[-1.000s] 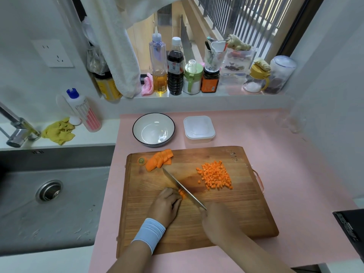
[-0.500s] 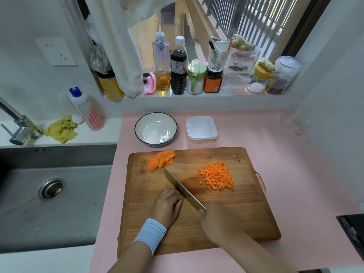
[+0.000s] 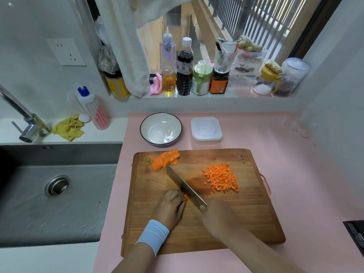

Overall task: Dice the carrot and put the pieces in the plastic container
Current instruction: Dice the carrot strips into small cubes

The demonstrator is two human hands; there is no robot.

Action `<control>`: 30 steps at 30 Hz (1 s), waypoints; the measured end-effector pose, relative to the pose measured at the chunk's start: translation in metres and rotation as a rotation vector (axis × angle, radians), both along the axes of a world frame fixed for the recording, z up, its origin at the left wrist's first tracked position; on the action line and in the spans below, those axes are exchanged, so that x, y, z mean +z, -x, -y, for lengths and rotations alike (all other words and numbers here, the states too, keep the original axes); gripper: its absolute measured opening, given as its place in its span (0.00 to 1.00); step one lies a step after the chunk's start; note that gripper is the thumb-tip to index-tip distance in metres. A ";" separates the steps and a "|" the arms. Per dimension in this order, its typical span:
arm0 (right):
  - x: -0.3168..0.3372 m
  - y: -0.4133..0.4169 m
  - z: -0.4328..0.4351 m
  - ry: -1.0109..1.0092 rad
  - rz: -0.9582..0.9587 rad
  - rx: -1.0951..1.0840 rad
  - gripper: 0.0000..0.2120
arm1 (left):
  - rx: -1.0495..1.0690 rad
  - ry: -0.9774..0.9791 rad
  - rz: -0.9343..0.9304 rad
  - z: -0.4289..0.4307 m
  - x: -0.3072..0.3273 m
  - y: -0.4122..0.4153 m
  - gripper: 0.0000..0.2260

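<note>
At counter's far left, sunken grey steel sink (image 3: pixel 59 194). On rectangular wooden cutting board (image 3: pixel 256 223), far left corner: round carrot top stub (image 3: pixel 148 160), beside it fanned stack of orange carrot slices (image 3: pixel 165 159). Beyond board, white black-rimmed bowl (image 3: pixel 141 129). Near board's middle, left hand (image 3: pixel 171 207), fingers curled together, pinning small orange carrot strip (image 3: pixel 185 196) to board. Against that strip, broad steel cleaver (image 3: pixel 185 186), edge down. Beyond board, apart from it, square translucent plastic container (image 3: pixel 206 141). Then right hand (image 3: pixel 218 215), wrapped round hidden handle; fingers out of sight. On board's right half, heap of diced carrot cubes (image 3: pixel 221 179).
</note>
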State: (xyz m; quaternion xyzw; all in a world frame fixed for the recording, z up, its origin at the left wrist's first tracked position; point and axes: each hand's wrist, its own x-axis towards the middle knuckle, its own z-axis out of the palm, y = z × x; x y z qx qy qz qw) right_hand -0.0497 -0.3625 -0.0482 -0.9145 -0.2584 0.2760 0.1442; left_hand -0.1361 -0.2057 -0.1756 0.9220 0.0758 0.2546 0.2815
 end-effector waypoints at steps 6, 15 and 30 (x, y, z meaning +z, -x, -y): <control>-0.003 0.004 0.006 0.000 0.103 0.031 0.12 | 0.007 -0.007 -0.001 0.000 -0.001 -0.001 0.08; -0.010 0.010 0.020 -0.003 0.128 0.023 0.14 | 0.022 0.006 -0.001 0.000 -0.002 -0.001 0.08; -0.008 -0.002 -0.005 0.046 -0.049 0.001 0.13 | 0.013 0.023 -0.030 -0.002 -0.001 -0.002 0.07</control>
